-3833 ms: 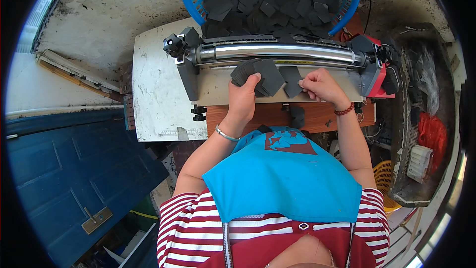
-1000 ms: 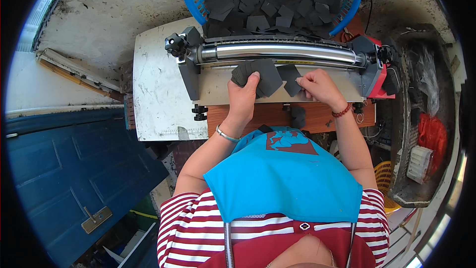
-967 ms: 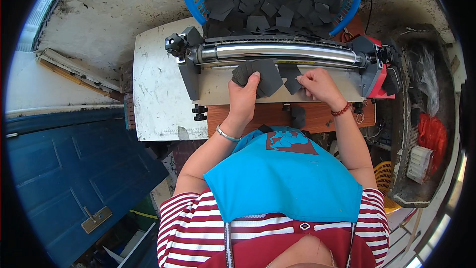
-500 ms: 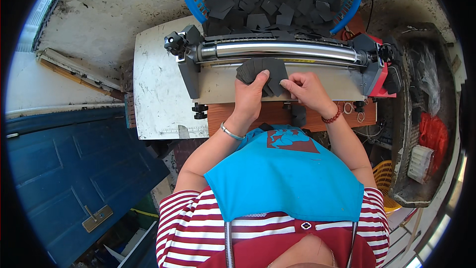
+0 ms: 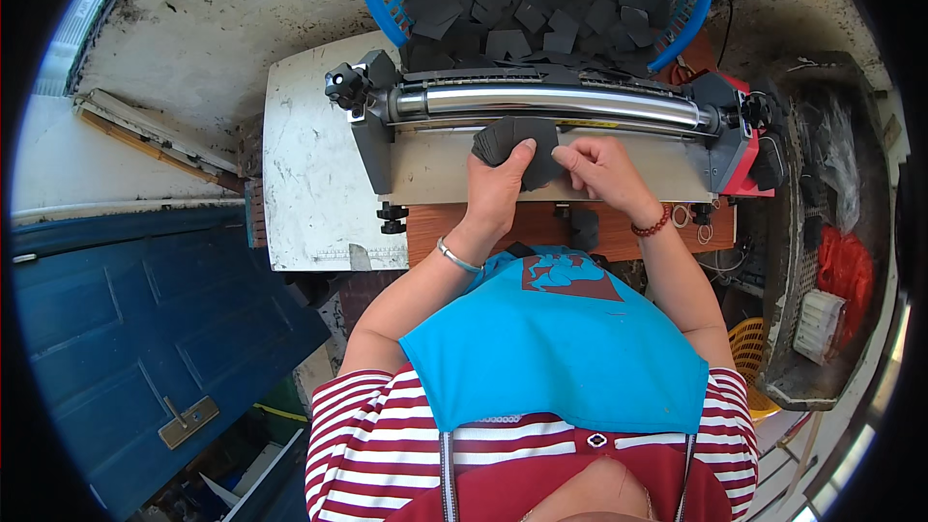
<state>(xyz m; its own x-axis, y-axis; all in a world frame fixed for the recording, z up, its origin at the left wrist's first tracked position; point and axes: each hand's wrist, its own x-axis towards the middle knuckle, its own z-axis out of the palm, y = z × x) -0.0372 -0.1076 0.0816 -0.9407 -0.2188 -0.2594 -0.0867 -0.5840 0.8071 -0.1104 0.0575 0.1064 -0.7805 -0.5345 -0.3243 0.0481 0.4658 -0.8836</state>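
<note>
Pale machine bed [image 5: 425, 169]: lying beneath and around both hands, looking scuffed.
Stack of dark squares [image 5: 512, 140]: fanning out over the bed, in the left hand; we are not telling whether it is touching the bed.
Left hand [image 5: 495, 191]: clamping the stack, thumb pressing on top.
Right hand [image 5: 609, 174]: sitting apart from the left, fingertips meeting the stack's right edge; we are not making out whether they are pinching a sheet.
Steel roller [image 5: 561, 104]: gleaming just beyond the hands.
Blue basket [image 5: 698, 14]: standing beyond the roller, brimming with loose dark pieces [image 5: 551, 19].
White tabletop [image 5: 314, 155]: stretching left of the hands, showing stains.
Brown board [image 5: 464, 232]: showing bodyward of the hands.
Blue door [image 5: 126, 329]: filling the room's side far left of the hands.
Grimy trough [image 5: 802, 387]: lying well right of the hands, carrying a red bag [image 5: 843, 266].
Hidden: left fingers are tucking under the stack; the upper edge is cutting off the basket; the trough is partly covering a yellow basket [image 5: 749, 348].
</note>
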